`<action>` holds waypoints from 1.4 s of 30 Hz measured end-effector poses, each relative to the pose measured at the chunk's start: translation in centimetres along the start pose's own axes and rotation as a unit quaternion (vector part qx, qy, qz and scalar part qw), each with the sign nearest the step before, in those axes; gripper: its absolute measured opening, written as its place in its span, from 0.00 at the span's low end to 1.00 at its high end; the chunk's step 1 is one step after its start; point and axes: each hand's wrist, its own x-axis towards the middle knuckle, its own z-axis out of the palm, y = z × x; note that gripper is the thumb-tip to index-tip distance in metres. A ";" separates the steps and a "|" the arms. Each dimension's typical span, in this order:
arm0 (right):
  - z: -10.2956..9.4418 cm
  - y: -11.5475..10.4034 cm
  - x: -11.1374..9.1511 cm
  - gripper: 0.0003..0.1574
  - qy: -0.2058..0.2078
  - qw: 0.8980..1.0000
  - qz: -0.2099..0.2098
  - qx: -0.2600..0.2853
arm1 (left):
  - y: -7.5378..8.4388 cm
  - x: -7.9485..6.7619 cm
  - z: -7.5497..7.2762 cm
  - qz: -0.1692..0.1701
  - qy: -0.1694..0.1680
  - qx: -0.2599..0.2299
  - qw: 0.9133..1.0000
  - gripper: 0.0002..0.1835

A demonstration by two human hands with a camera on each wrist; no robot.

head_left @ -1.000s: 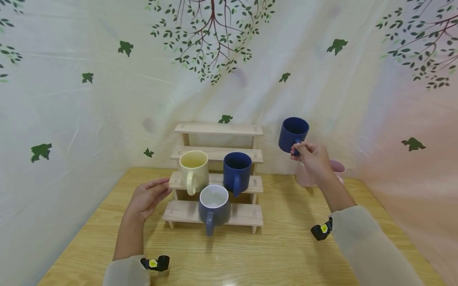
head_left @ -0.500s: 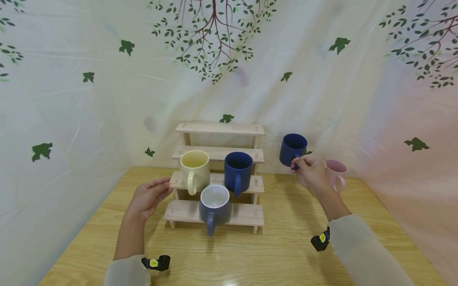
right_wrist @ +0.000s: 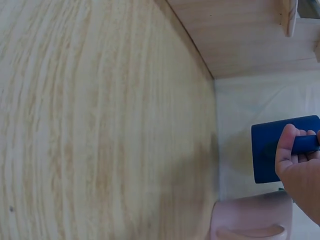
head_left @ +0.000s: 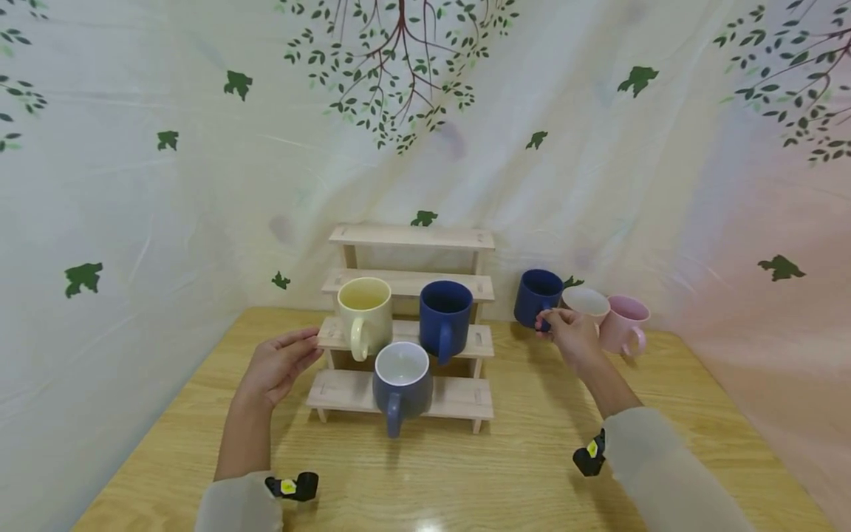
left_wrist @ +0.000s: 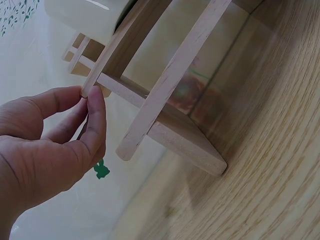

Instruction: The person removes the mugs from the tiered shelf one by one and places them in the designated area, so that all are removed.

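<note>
Left hand (head_left: 279, 366) pinches wooden rack (head_left: 412, 237); right of rack, right hand (head_left: 573, 338) grips navy mug (head_left: 534, 297) by handle (right_wrist: 306, 144); likely transfer step, next needing level set-down.

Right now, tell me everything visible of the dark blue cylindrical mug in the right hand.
The dark blue cylindrical mug, matte and ceramic-looking, is roughly upright and raised off the wood-grained table, right of the pale wooden tiered stand. Its round mouth faces up, with a blue interior, contents unclear. The right hand grips its handle, partly covering it.
</note>
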 end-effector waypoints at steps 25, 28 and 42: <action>-0.5 2.6 0.4 0.13 -0.023 0.997 0.062 0.040 | -0.2 0.2 -0.2 -0.003 0.002 -0.013 1.000 0.12; -0.6 2.7 0.5 0.12 -0.027 0.997 0.063 0.046 | -0.1 0.1 -0.2 -0.002 0.003 -0.009 1.000 0.13; -1.9 2.9 0.0 0.12 -0.068 0.995 0.053 0.047 | -0.3 0.3 -0.2 -0.002 0.003 -0.008 1.000 0.14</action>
